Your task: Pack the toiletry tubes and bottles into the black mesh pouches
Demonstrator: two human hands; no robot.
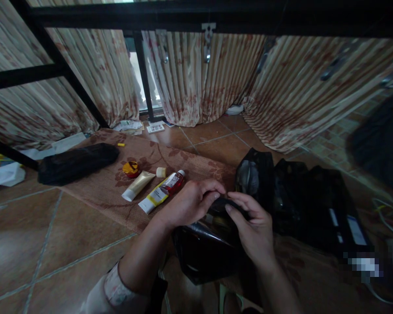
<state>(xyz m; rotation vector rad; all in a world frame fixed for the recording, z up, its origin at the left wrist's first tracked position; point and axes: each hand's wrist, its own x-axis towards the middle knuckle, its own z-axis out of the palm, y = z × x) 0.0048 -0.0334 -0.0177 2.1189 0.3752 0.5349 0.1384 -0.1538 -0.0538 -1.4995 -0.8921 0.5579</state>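
Note:
A shiny black plastic bag (209,253) is in front of me, its top edge bunched between my two hands. My left hand (190,203) pinches that edge with thumb and fingertips. Opposite it, my right hand (253,229) grips the same edge, thumb on top. Just beyond my left wrist lie a small bottle of red liquid (176,181) and a white-and-yellow tube (155,197). Farther left are a cream-coloured tube (139,185), a small beige lidded piece (161,172) and a round gold-and-red container (131,168). The bag's contents are too dark to make out.
Several black bags (288,196) line the right side of the brown patterned cloth (196,163). A long black bundle (78,163) lies at its left end, near a small yellow piece (121,145). Striped curtains (229,74) hang behind a dark metal frame (91,17). Papers (129,126) rest at the back.

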